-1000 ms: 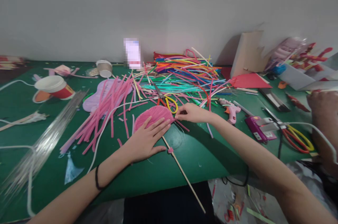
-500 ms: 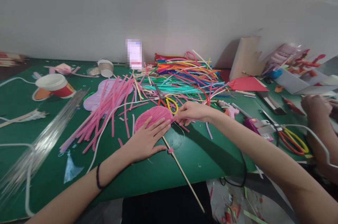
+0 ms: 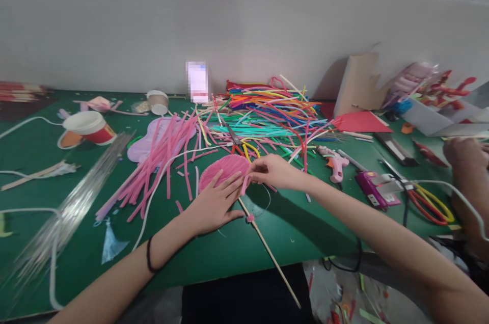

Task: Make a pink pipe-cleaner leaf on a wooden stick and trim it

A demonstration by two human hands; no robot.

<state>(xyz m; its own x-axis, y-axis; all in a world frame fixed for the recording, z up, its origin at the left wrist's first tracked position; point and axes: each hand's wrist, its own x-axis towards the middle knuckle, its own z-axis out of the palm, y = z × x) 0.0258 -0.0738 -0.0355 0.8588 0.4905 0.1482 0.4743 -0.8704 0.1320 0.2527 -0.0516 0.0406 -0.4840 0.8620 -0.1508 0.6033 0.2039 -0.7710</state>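
Observation:
A round, ridged pink disc (image 3: 221, 168) lies on the table with a thin wooden stick (image 3: 271, 252) running from its lower side past the table's front edge. A small pink band (image 3: 250, 218) is wrapped round the stick. My left hand (image 3: 217, 207) rests flat on the disc, fingers stretched out. At the disc's right edge, my right hand (image 3: 273, 171) pinches a pink pipe cleaner (image 3: 244, 185), whose short end hangs down beside my left fingertips. Just behind the disc are scissors (image 3: 250, 151) with yellow and red handles.
Loose pink pipe cleaners (image 3: 160, 166) lie to the left, with a colourful heap (image 3: 267, 105) behind. A paper cup (image 3: 89, 128) stands far left. On the right are a pink glue gun (image 3: 336, 163), more scissors (image 3: 430, 204) and another person's hand (image 3: 464, 158).
My right hand has drawn in towards the disc. The pink strip that stretched out rightwards beneath it now bends down at the disc's edge. My left hand stays on the disc.

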